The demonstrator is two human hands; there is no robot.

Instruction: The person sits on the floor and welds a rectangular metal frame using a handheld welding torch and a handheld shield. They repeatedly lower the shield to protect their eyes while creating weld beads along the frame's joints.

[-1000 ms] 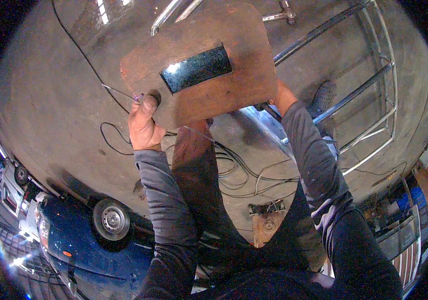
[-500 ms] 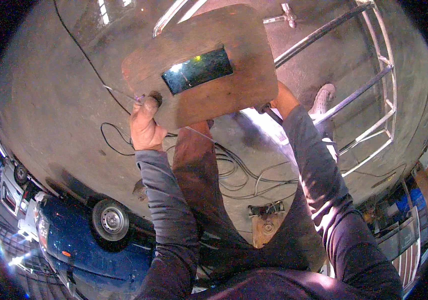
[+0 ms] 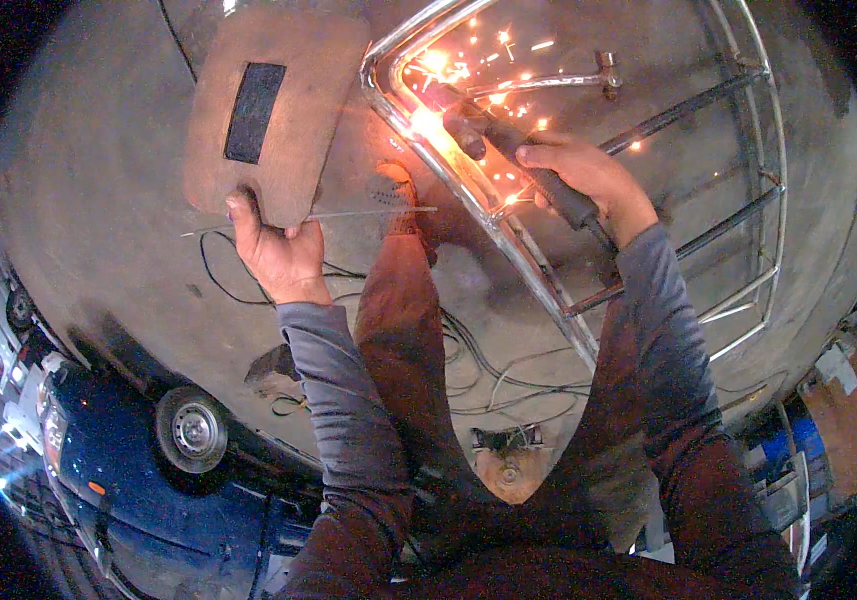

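Note:
My left hand (image 3: 284, 262) grips the lower edge of a brown hand-held welding shield (image 3: 304, 105) with a dark window. A thin rod (image 3: 364, 212) also sticks out sideways from this hand. Wrapped round the black handle of an electrode holder (image 3: 505, 138), my right hand (image 3: 597, 185) is closed, with a cable trailing from the handle. The holder's front end is over the left corner of a welded metal tube frame (image 3: 537, 266). Glare and flying sparks there hide the exact contact.
A metal hammer (image 3: 606, 76) lies on the floor inside the frame. Black cables (image 3: 469, 345) are coiled between my legs, near a wooden block with a metal fitting (image 3: 511, 473). A dark blue vehicle (image 3: 159, 500) stands at the lower left.
The shield has swung left and turned upright, uncovering the frame's corner and the electrode holder. My right hand has moved up and into view. Bright sparks now fly at the corner.

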